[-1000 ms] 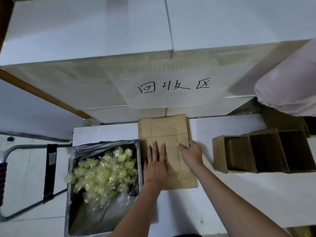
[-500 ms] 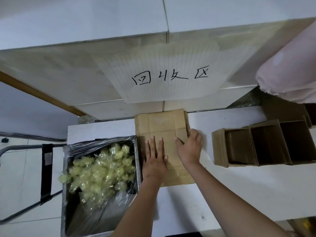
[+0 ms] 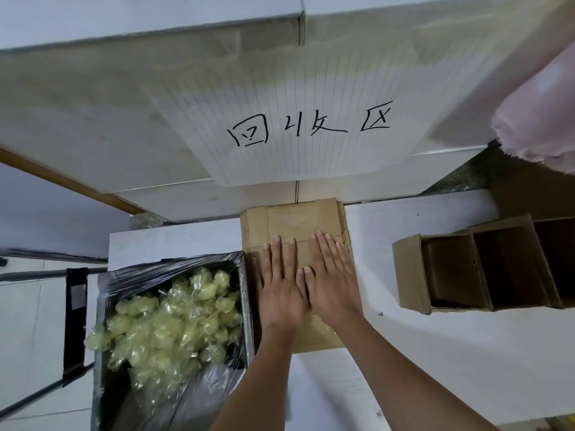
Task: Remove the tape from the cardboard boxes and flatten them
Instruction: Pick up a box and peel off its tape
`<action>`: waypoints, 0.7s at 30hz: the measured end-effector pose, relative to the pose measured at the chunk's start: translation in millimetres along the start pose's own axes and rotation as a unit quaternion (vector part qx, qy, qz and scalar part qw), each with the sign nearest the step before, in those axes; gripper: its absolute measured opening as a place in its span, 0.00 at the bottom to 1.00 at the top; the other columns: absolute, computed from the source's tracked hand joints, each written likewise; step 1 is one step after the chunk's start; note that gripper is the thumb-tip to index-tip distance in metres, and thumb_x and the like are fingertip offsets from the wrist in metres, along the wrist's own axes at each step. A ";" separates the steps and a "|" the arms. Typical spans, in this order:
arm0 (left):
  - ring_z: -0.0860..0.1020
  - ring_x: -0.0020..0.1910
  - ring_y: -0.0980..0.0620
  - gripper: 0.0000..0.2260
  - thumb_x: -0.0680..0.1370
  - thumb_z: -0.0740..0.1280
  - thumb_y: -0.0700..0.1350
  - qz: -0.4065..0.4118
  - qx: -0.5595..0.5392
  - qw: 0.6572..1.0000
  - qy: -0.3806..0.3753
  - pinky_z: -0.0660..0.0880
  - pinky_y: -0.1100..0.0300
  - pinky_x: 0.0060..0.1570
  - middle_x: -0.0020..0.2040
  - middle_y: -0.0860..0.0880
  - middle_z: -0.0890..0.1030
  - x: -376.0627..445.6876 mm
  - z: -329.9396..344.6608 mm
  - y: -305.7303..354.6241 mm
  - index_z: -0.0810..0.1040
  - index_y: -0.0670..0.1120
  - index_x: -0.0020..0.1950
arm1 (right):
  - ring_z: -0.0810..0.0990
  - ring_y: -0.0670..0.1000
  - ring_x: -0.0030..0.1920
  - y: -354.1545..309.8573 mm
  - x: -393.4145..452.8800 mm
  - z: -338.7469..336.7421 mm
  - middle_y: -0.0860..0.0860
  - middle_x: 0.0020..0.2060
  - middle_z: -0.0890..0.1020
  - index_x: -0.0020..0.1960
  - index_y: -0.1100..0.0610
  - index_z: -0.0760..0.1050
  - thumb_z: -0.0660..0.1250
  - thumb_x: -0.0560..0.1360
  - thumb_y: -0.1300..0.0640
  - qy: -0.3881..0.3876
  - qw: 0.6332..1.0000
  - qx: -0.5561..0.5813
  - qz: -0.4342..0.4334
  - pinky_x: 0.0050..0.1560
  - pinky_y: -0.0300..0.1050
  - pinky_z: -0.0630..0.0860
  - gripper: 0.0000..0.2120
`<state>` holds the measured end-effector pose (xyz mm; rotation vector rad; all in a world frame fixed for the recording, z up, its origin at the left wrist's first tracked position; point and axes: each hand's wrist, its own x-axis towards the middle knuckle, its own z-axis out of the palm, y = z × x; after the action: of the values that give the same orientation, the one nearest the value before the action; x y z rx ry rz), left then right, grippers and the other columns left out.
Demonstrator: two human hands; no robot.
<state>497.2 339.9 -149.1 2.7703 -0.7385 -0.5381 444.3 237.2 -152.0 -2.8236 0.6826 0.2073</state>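
Observation:
A stack of flattened brown cardboard boxes (image 3: 295,220) lies on the white table (image 3: 435,353) against the back wall. My left hand (image 3: 281,287) and my right hand (image 3: 334,281) lie side by side on top of it, palms down, fingers straight, pressing the cardboard flat. Clear tape glints on the near end of the stack under my wrists. To the right stand three open cardboard boxes (image 3: 485,269) in a row, their openings facing me and their insides dark.
A black-lined bin (image 3: 174,265) at the left holds a heap of crumpled yellowish tape (image 3: 174,318). A lined paper sign (image 3: 311,129) with handwritten characters hangs on the wall above. A pink fabric roll (image 3: 535,113) juts in at the upper right. A folding metal frame (image 3: 74,321) stands left.
My right hand came off the stack's right edge and now lies flat on top beside the left. My left hand stayed flat and slid slightly toward the wall.

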 end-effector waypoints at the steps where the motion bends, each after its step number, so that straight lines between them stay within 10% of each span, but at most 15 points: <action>1: 0.32 0.79 0.46 0.26 0.84 0.39 0.53 0.006 0.004 1.000 0.015 0.32 0.52 0.77 0.81 0.47 0.35 -0.5 0.4 0.1 0.37 0.52 0.82 | 0.39 0.49 0.80 1.2 0.4 2.6 0.52 0.81 0.44 0.81 0.58 0.40 0.42 0.84 0.47 0.009 1.000 0.001 0.001 0.79 0.50 0.44 0.29; 5: 0.44 0.81 0.43 0.26 0.86 0.51 0.50 0.006 0.022 0.998 0.062 0.27 0.55 0.75 0.83 0.44 0.46 -0.3 3.7 2.3 0.48 0.50 0.83 | 0.43 0.49 0.81 3.8 1.8 9.9 0.52 0.81 0.46 0.82 0.58 0.43 0.43 0.85 0.47 0.031 0.999 0.003 -0.007 0.79 0.50 0.45 0.29; 10: 0.31 0.79 0.48 0.26 0.86 0.43 0.53 -0.016 0.027 0.999 0.025 0.23 0.55 0.72 0.80 0.49 0.32 -0.2 2.1 1.3 0.34 0.54 0.81 | 0.37 0.49 0.80 2.1 0.6 1.9 0.52 0.81 0.41 0.81 0.58 0.38 0.40 0.84 0.46 -0.015 1.000 -0.007 -0.008 0.80 0.50 0.42 0.30; 14: 0.33 0.79 0.48 0.26 0.85 0.42 0.54 -0.037 0.057 0.997 -0.022 0.39 0.50 0.79 0.80 0.49 0.30 -1.4 -12.6 7.4 0.32 0.55 0.80 | 0.32 0.49 0.79 -4.1 4.9 -20.9 0.51 0.80 0.35 0.80 0.56 0.33 0.41 0.84 0.46 -0.090 0.996 -0.008 0.002 0.79 0.50 0.39 0.30; 21: 0.42 0.81 0.45 0.26 0.85 0.44 0.54 -0.052 0.068 0.995 -0.059 0.41 0.46 0.79 0.83 0.45 0.45 -19.1 -81.9 44.2 0.44 0.49 0.83 | 0.60 0.55 0.77 -9.1 -2.1 -111.4 0.56 0.78 0.61 0.80 0.56 0.55 0.51 0.82 0.43 -0.081 0.996 0.012 0.025 0.78 0.50 0.54 0.31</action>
<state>495.6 322.0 -55.8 2.9371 -0.6818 -0.7031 455.9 217.7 -42.5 -2.7313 0.7146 0.4289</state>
